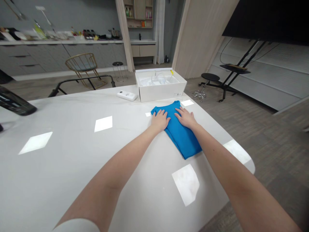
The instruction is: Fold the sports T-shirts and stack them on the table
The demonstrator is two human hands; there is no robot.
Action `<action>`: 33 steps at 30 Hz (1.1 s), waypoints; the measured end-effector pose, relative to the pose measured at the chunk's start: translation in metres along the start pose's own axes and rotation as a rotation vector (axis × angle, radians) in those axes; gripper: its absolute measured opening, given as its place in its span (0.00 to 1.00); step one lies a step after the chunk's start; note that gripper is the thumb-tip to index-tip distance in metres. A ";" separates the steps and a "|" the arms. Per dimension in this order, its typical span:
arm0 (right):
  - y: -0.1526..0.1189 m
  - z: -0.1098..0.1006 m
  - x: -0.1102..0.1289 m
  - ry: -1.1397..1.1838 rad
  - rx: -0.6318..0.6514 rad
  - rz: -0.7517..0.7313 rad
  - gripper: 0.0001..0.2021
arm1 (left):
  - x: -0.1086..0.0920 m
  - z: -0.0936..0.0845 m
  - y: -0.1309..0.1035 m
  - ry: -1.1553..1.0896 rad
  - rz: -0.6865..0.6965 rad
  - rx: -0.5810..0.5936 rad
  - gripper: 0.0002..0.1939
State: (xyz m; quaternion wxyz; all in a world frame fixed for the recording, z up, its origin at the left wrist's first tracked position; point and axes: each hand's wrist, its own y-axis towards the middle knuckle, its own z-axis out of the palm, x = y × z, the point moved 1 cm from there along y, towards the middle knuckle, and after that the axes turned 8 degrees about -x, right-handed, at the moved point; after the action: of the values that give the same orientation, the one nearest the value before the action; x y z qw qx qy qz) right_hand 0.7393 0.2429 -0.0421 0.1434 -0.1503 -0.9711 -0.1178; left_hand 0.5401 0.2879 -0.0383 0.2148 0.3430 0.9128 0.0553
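A blue garment (182, 138), which looks like a small folded shirt, lies flat on the white table (130, 148). My left hand (160, 121) rests on its left upper part with the fingers stretched out. On the right upper part lies my right hand (185, 117), palm down and fingers spread. Neither hand grips the cloth. Part of the garment's right side is hidden under my right hand and forearm.
Just beyond the garment stands an open white box (161, 91) with clear and white items inside. Left of it lies a white bottle-like object (126, 95). A dark object (16, 101) sits at the far left. The table's rounded edge runs along the right, near a black stool (210, 77).
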 end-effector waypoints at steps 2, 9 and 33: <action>-0.011 -0.007 -0.011 -0.052 0.006 0.085 0.30 | -0.007 -0.001 -0.007 0.016 -0.004 -0.060 0.29; -0.082 -0.020 -0.008 -0.039 -0.009 -0.132 0.27 | -0.060 0.008 -0.059 -0.030 0.248 -0.006 0.32; -0.243 -0.078 -0.013 -0.351 -0.037 0.136 0.27 | -0.111 -0.042 -0.214 -0.169 0.257 0.364 0.29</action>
State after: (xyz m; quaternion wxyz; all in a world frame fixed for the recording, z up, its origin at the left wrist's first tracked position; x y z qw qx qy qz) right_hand 0.6914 -0.0067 -0.0183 -0.0232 -0.2364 -0.9664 -0.0978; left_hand 0.4679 0.0549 -0.0142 0.2160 0.4930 0.8353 -0.1122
